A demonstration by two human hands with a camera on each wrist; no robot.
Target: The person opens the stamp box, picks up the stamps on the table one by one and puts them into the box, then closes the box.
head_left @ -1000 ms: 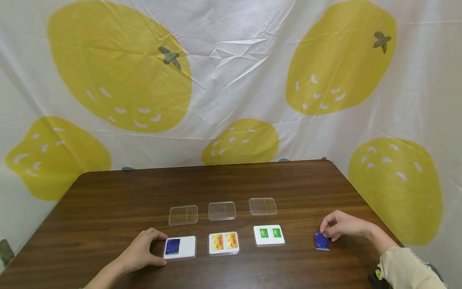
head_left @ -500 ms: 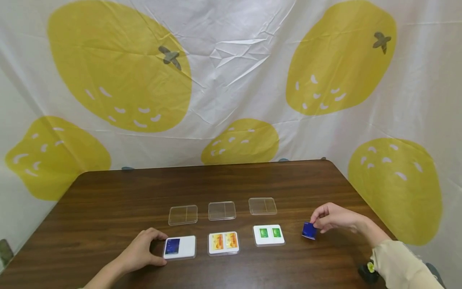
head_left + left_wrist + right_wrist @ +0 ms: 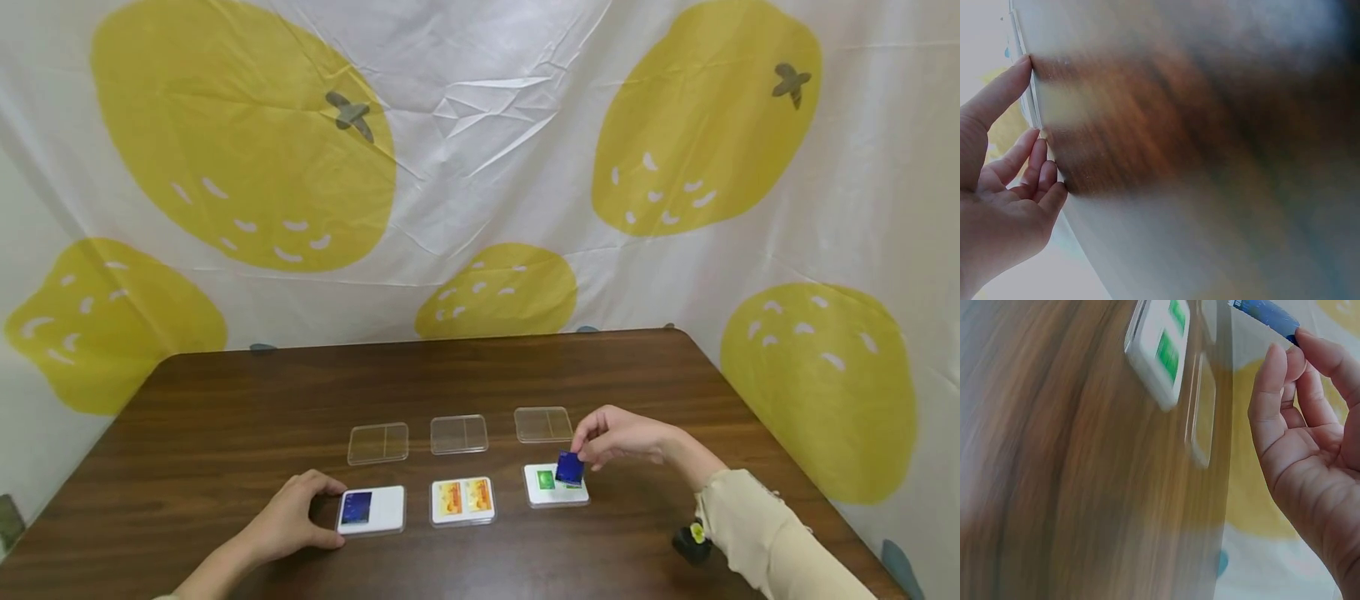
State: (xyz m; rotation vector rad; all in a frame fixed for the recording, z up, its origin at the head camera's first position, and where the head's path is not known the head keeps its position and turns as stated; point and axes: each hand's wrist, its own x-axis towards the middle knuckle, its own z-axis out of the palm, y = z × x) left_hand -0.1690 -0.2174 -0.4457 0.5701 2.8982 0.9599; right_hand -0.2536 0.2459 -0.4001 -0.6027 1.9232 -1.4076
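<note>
My right hand [image 3: 618, 433] pinches a small blue printed square [image 3: 569, 468] between thumb and fingertips. In the right wrist view the blue square [image 3: 1266, 314] shows a jagged pale edge. In the head view it overlaps the right-hand white case [image 3: 558, 495], covering most of one of two green squares there. My left hand [image 3: 300, 517] holds the left end of another white case [image 3: 387, 510], thumb at the near corner and forefinger at the far one. That case bears a dark blue square [image 3: 356, 507] on its left half; its right half is plain white.
Between those cases stands a third white case [image 3: 462, 518] with two orange squares. Behind the row lie three clear plastic lids: left [image 3: 378, 443], middle [image 3: 459, 435] and right [image 3: 543, 425]. They rest on a brown wooden table [image 3: 255, 417] before a lemon-print curtain [image 3: 480, 167].
My right hand has lifted the blue square from the table's right side and carried it left, over the case with green squares. My left hand has stayed at its case.
</note>
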